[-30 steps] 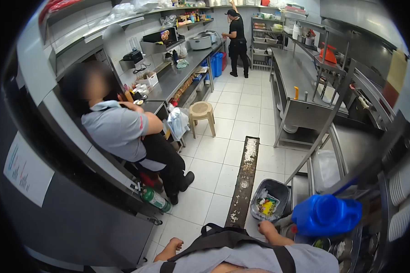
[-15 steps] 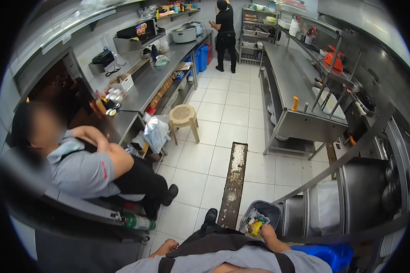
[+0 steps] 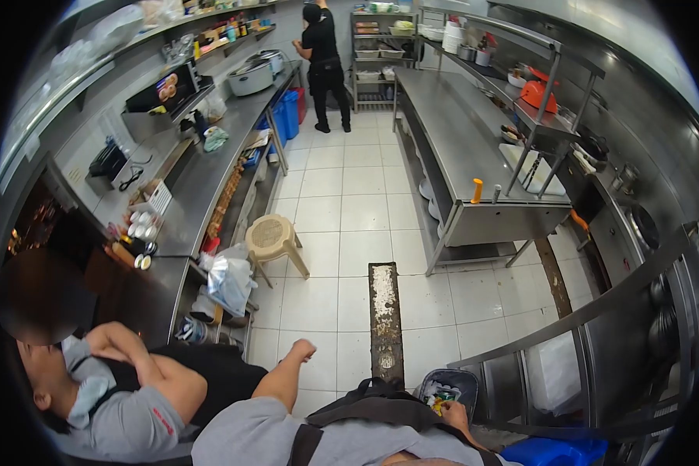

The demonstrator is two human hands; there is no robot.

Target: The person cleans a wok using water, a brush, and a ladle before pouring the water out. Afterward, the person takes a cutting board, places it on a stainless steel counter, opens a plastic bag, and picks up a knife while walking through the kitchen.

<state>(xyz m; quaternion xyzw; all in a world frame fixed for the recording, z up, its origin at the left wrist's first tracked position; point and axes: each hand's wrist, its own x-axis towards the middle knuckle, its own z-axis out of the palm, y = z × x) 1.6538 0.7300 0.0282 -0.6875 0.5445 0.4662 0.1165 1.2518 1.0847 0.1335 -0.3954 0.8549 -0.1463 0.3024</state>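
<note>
My left hand [image 3: 304, 349] is held out over the tiled floor, its fingers curled into a fist, and I see nothing in it. Low at the right, my right hand [image 3: 454, 413] is closed at the near side of a dark grey bin [image 3: 471, 387]. Whether its fingers grip the rim or a piece of the contents is hidden. Yellow and white rubbish [image 3: 441, 399] lies in the bin beside the fingers.
A co-worker with folded arms [image 3: 144, 373] is close on my left; another person [image 3: 326, 66] stands at the back. A plastic stool [image 3: 273, 237] is by the left counter. Steel tables [image 3: 474, 132] and a metal rack [image 3: 512, 365] line the right. A drain strip [image 3: 384, 318] crosses the floor.
My left hand has swung forward, away from my body. The view has shifted, with the stool and counters now further left. My right hand stays at the bin.
</note>
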